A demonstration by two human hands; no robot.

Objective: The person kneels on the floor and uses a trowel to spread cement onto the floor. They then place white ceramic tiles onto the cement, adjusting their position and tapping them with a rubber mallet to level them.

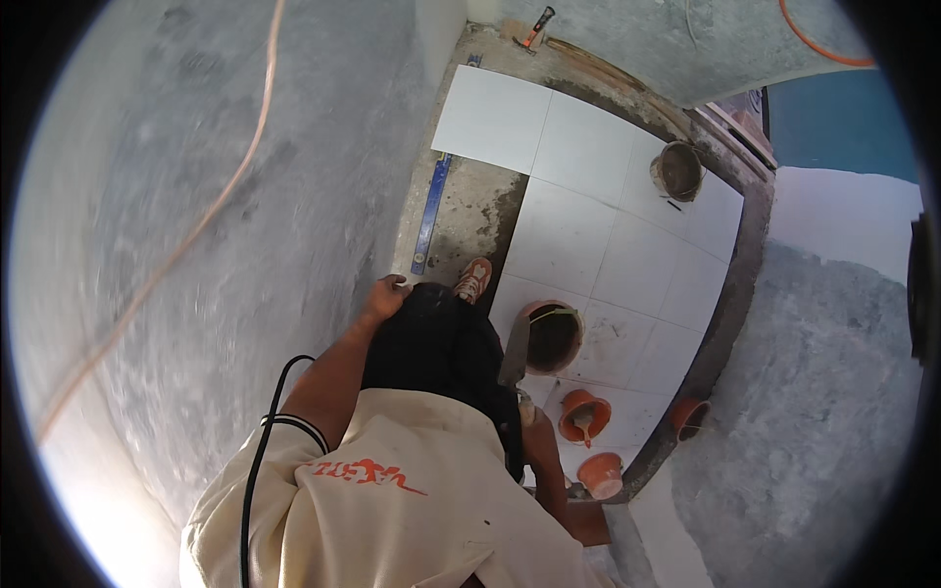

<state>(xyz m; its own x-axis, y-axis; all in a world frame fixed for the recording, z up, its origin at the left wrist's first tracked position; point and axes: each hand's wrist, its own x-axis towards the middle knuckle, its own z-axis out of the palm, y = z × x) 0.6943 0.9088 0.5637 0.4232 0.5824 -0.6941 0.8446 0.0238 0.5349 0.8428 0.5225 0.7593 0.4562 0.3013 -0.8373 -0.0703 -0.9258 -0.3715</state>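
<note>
A left hand [389, 297] is held beside the grey wall [323, 147], fingers curled; whether anything is gripped cannot be told. One blue straightedge [429, 218] is laid on a bare floor strip [472, 211], apparently left untiled, while most of the floor is judged done, covered by white tiles [490, 116] too obscured to be counted exactly. One trowel [515, 351] is clasped by the right hand [537, 436]. One hammer [535, 29] is set beyond the tiles; rightward, two dark buckets [551, 365] and three orange containers [601, 476] are seen.
</note>
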